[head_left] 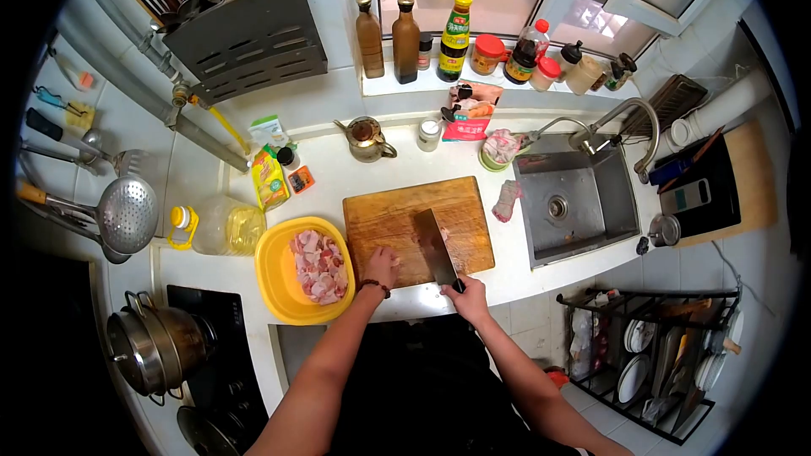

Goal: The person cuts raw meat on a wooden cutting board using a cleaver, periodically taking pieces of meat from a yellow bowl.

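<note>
Right hand (470,297) grasps cleaver (434,245) by black handle (459,285), safest hold; probably heavy, stiff. Left hand (382,267) at wooden cutting board (380,219); whether grasping anything, cannot tell.

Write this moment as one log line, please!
left hand: over board | right hand: holding knife | meat pile: in yellow bowl

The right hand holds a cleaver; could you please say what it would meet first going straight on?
Past the cutting board, the cleaver in the right hand may brush the teapot first, at its handle, or miss it; depth is unclear.
</note>
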Demonstrator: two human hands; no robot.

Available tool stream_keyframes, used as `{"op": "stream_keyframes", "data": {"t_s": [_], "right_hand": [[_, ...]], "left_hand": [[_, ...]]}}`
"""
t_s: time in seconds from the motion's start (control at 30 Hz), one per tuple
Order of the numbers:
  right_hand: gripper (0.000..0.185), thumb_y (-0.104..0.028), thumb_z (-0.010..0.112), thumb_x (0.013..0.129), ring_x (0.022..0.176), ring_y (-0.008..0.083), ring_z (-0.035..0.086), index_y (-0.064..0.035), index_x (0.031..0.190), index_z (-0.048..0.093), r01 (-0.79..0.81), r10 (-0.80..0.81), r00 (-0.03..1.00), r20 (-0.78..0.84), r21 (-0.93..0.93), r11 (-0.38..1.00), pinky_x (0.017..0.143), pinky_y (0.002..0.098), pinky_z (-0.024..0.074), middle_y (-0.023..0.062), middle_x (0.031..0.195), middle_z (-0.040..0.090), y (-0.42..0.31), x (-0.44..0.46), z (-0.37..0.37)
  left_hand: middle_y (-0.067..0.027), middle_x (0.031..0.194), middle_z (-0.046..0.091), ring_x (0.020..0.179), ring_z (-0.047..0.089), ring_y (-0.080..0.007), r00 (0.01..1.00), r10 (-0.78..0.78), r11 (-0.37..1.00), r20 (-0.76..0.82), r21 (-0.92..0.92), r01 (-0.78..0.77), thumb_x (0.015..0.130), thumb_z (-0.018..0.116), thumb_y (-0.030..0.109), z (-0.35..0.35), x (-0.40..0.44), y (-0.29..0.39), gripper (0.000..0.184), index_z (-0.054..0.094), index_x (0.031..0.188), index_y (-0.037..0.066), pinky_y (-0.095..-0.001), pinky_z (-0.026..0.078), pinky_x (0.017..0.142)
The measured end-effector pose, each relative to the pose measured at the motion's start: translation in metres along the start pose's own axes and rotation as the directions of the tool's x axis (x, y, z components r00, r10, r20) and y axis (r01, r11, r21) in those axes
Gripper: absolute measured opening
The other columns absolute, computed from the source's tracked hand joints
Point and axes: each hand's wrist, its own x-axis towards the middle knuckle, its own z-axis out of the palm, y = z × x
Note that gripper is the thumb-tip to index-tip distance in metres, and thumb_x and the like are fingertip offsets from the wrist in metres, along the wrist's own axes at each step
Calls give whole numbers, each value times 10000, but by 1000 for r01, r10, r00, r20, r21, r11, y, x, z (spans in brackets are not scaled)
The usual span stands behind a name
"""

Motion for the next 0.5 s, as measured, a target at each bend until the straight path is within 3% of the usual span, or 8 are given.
{"op": "stream_keyframes", "data": {"t_s": [0.1, 0.3, 0.5], "right_hand": [[163, -136, 764, 851, 652, 154, 687, -18, 963, 757, 14, -14, 1000, -12, 14, 1000, 643, 313, 526, 85, 751, 750, 6, 0, 1], [129, -107, 765, 856, 679, 117, 668, 5, 916, 747, -7, 8, 1000, -10, 62, 998, 660, 284, 511, 73, 762, 750, 6, -1, 2], [133, -106, 763, 858, 693, 129, 683, 7, 926, 751, -7, 7, 1000, -3, 53, 999, 674, 294, 522, 81, 777, 756, 4, 0, 2]], "left_hand": [[-182, 972, 581, 910, 618, -395, 997, 41, 999, -58, -13, -42, 797, 713, 11, 6, -1, -9, 199, 609, 965, 32, -450, 523, 800], [-166, 942, 597, 884, 635, -367, 998, -58, 998, -4, -29, 58, 797, 764, 63, -8, -6, 5, 182, 635, 922, 32, -425, 527, 771], [-160, 841, 630, 795, 653, -344, 997, 17, 999, -76, -44, -21, 824, 762, 81, -10, -7, 5, 141, 655, 886, 14, -416, 528, 726]]}}
